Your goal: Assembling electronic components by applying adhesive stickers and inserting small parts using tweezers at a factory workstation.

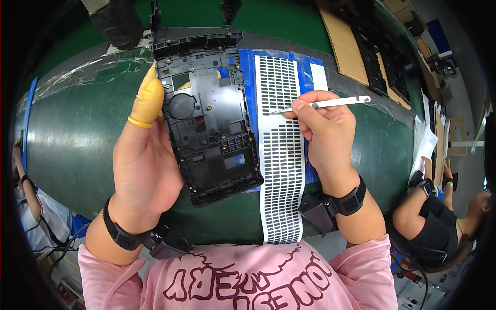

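Observation:
My left hand (147, 160), with a yellow finger cot on its thumb, grips a black plastic housing (219, 116) by its left edge. Ribs, cut-outs and small brass inserts cover the housing's face; most of my left fingers are hidden behind it. My right hand (330, 126) pinches a pair of white-handled tweezers (336, 102). Their tips meet a white sheet of small black rectangular stickers (281, 139), at the end of a partly used row. The sheet hangs over the table's near edge toward my lap.
A blue pad (312, 173) lies under the sheet on the green table (72, 139). Cardboard (343, 46) and black parts (392, 72) stand at the back right. A dark block (116, 23) stands at the back left. Co-workers sit at both sides, one with an arm (413, 201) by white sheets.

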`<move>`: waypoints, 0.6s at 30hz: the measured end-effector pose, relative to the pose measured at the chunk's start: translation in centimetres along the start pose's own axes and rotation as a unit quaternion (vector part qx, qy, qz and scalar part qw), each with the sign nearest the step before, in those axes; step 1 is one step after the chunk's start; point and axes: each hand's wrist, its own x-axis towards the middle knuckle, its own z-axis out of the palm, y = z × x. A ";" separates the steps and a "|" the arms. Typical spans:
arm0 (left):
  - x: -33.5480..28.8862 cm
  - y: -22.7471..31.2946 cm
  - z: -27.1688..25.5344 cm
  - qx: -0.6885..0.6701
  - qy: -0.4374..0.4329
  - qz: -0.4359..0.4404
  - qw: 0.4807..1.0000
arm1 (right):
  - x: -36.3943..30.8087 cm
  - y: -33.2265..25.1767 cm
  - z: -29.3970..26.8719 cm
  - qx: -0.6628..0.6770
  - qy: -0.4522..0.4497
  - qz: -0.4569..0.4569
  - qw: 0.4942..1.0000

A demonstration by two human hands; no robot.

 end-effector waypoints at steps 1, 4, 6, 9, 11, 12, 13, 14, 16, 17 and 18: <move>0.0 -0.1 0.0 0.000 0.000 0.001 1.000 | 0.0 0.0 0.0 0.000 -0.001 0.000 1.000; 0.2 -0.4 -0.2 0.034 0.008 0.004 0.999 | -0.1 -0.1 0.0 -0.002 0.001 -0.007 1.000; 0.3 -0.5 -0.8 0.064 -0.017 -0.034 0.997 | -0.1 -0.2 -0.2 0.050 -0.014 -0.003 0.999; 0.4 -1.5 -0.5 0.056 -0.041 -0.071 0.995 | -2.0 -2.8 0.0 0.083 -0.038 0.011 0.996; -0.2 -2.2 0.2 0.058 -0.042 -0.083 0.994 | -3.8 -3.4 0.4 0.115 -0.071 -0.018 0.991; -0.6 -2.3 0.3 0.054 -0.056 -0.098 0.992 | -4.7 -3.8 1.1 0.142 -0.096 -0.045 0.984; -0.8 -2.4 0.3 0.051 -0.070 -0.113 0.990 | -5.2 -3.9 1.3 0.150 -0.115 -0.039 0.981; -1.0 -2.5 0.4 0.051 -0.071 -0.113 0.990 | -5.4 -3.8 1.4 0.142 -0.116 -0.029 0.983; -1.2 -2.6 0.5 0.054 -0.073 -0.110 0.990 | -5.6 -3.4 1.6 0.135 -0.116 -0.020 0.984; -1.2 -2.6 0.5 0.055 -0.073 -0.111 0.990 | -5.6 -3.2 1.7 0.133 -0.115 -0.017 0.984; -1.2 -2.5 0.6 0.047 -0.090 -0.111 0.989 | -5.6 -3.1 1.7 0.131 -0.115 -0.014 0.985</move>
